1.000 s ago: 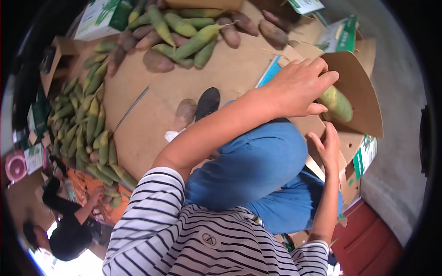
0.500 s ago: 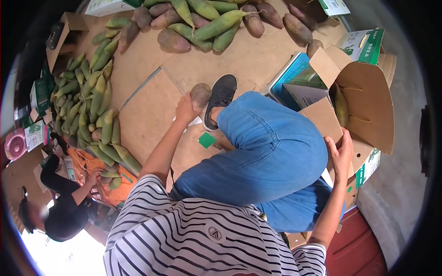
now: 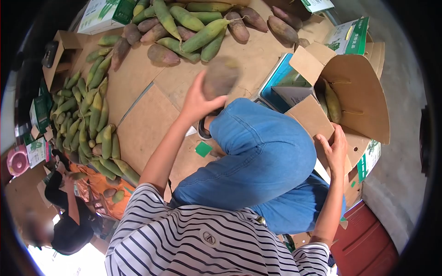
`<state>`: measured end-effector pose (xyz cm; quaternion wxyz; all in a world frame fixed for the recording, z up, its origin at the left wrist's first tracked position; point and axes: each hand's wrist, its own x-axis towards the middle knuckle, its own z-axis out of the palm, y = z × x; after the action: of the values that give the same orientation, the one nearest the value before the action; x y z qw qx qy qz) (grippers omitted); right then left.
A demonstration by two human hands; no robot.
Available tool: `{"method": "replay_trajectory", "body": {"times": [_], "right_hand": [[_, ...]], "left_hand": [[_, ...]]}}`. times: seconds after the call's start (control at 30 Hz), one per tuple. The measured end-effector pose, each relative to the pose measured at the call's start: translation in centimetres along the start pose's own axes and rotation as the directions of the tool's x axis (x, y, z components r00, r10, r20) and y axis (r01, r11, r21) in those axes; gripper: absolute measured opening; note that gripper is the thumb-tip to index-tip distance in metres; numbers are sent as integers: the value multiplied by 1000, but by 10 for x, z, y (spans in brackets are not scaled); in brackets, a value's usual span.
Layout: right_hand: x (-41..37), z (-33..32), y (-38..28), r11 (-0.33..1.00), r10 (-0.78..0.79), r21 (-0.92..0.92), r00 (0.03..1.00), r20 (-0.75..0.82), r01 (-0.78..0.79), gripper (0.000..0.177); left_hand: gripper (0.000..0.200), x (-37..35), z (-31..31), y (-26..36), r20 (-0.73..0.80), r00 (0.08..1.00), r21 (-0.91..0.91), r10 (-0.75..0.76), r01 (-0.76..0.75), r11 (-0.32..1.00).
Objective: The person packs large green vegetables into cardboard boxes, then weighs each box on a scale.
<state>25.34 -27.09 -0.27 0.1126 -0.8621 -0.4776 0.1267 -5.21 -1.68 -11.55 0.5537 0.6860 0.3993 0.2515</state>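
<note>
Left hand [image 3: 199, 102] around brownish root [image 3: 222, 77]

Matt, smooth cardboard box [image 3: 363, 99]

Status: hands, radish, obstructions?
Left hand gripping dark radish, motion-blurred. Right hand at open carton. Bent knee between hands, possibly in the way.

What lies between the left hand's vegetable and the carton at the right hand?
The head view shows cardboard, then a flat blue object nearer the carton.
</note>
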Motion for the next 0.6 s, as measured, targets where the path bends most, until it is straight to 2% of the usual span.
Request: {"method": "replay_trajectory", "body": {"times": [0.07, 0.1, 0.13, 0.17, 0.2, 0.27, 0.3, 0.37, 0.4, 0.43, 0.5, 0.53, 0.57, 0.6], "right_hand": [[0, -1, -2, 1000, -2, 0, 1000, 0, 2, 49], [0, 1, -1, 1000, -20, -12, 1000, -15, 20, 49], [-1, 0, -1, 999, -38, -25, 999, -30, 38, 49], [-1, -2, -1, 997, 56, -58, 998, 33, -54, 48], [-6, 3, 13, 997, -29, -66, 1000, -5, 29, 48], [-16, 22, 52, 978, -193, -91, 978, -79, 185, 48], [-14, 19, 32, 982, -51, 178, 993, -102, 69, 48], [-8, 7, 21, 991, 127, -57, 985, 116, -121, 48], [-7, 4, 16, 962, 237, -185, 950, 202, -200, 47], [-9, 6, 7, 989, -119, -95, 992, -29, 116, 47], [-7, 4, 1, 996, -83, -44, 996, -39, 82, 48], [-6, 3, 1, 998, -64, -21, 997, -44, 64, 49], [-5, 1, 3, 999, 45, 4, 999, 14, -45, 50], [-5, 2, 2, 1000, -6, -2, 1000, -9, 6, 49]], "left_hand": [[91, 21, 14, 92, 110, 948, 0, 299, -301, 954], [91, 33, 30, 122, 157, 901, -119, 404, -389, 913], [89, 42, 48, 150, 134, 792, -176, 596, -573, 800], [88, 47, 70, 174, 134, 736, -226, 663, -629, 744], [86, 49, 91, 193, 132, 677, -275, 724, -677, 682], [82, 49, 124, 216, 317, 671, -225, 671, -634, 740], [78, 50, 125, 215, 309, 684, -203, 660, -631, 749], [71, 51, 127, 212, 304, 705, -158, 640, -626, 764], [64, 54, 120, 201, 250, 735, -182, 630, -603, 776], [56, 61, 107, 181, 196, 763, -211, 616, -581, 786], [43, 74, 84, 123, 101, 900, -59, 425, -421, 905], [36, 80, 63, 94, 107, 942, 84, 317, -326, 942], [34, 87, 47, 53, 57, 942, 247, 331, -334, 910], [33, 97, 33, 8, 12, 954, 410, 301, -279, 869]]}}
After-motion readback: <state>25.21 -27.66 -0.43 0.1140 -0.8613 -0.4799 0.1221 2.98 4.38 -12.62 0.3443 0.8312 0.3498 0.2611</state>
